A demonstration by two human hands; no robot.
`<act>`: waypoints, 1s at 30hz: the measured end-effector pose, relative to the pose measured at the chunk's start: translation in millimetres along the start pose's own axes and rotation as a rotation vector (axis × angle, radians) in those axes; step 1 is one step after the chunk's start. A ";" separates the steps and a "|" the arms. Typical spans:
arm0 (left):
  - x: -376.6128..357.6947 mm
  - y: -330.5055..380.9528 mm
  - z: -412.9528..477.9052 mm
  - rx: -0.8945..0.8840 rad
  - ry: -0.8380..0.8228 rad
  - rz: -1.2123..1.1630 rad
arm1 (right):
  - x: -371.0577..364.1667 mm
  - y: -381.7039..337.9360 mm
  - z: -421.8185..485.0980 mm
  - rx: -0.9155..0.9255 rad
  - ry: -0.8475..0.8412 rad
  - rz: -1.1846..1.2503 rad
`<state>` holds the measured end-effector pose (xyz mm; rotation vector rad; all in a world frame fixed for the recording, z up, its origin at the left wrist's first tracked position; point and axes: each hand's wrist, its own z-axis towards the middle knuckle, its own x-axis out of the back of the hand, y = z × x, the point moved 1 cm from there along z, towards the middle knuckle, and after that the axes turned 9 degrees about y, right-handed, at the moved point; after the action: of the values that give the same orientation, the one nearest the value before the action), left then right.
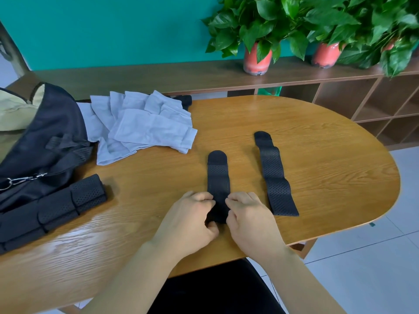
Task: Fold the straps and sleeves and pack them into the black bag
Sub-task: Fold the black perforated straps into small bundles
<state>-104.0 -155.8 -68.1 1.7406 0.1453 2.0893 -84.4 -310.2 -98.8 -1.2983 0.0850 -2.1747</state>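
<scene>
Now mid-fold on the middle strap [218, 177]. Stretched lengthwise on the tabletop [317, 155], close to the front edge, rounded tab end pointing away. Near end held from both sides, left hand [188, 214] on one edge and right hand [249, 216] on the other. Fingers [200, 197] of both curled in and pinching the black perforated fabric, thumbs tucked under the doubled-over part. Looks like the first turn of the fold, with most of the length flat beyond the knuckles.

Just to the right and clear of it, the second strap [272, 175], unfolded and wavy, nothing touching it. Over to the left, a row of folded straps [68, 200], right against the black bag [45, 132] slumped at the far left end. Behind those and beside the bag, a loose pile of grey sleeves [147, 125], overlapping one another. Hard to tell how neatly folded.

By this layout, roughly midway through the folding, with no packing visibly done. Next calls for carrying the pinched end forward over the flat length toward the tab, both edges kept in line for a square fold, then pressing down firmly. Soft, springy material by the look of it, so likely to reopen unless held flat. After that, the second strap.
</scene>
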 end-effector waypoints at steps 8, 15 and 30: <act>0.5 2.8 -27.2 0.054 0.096 -0.131 | 21.9 -6.3 -24.9 -0.049 -0.072 0.151; -3.0 4.3 -14.6 0.302 0.228 -0.259 | 9.4 -8.3 -9.4 -0.294 0.052 0.189; -11.2 -9.5 22.0 0.467 0.105 -0.258 | -0.3 -10.0 19.0 -0.456 -0.076 0.002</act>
<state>-79.1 -155.3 -77.0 1.7381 0.9024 2.0615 -73.3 -297.2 -85.8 -1.6201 0.5798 -2.1760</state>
